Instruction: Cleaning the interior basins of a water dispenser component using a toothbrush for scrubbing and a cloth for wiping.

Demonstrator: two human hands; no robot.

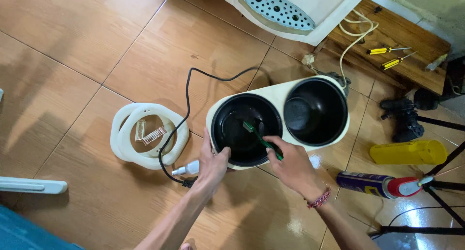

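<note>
i see my left hand (211, 164) clamped on the near rim of the cooker (278, 117), thumb hooked over the edge at about 8 o'clock of the left pot (232, 134). my right hand (290, 165) is closed on the green handle of a toothbrush (256, 136), bristles down inside that left pot, a little toward 12 o'clock of its centre. the right pot (316, 110) sits untouched at 3 o'clock of the left one.

what worries me: the cooker stands on a smooth tile floor (87, 37), and a hard push of the brush could make it skid away from the bracing hand. the black cord (186, 109) loops from 11 o'clock of the left pot round to a white plug (186, 169) touching or just beside my left hand (i cannot tell which), so a wrist sweep could snag it. there is a wet-looking sheen on the tiles near the spray can (373, 183) at 4 o'clock; if that is liquid, it is near an electrical appliance. the thin brush could also twist in my fingers and flick grime out. the white ring (147, 136) at 9 o'clock, with small clear pieces (152, 134) lying inside it, is near my forearm and could be knocked.
</note>
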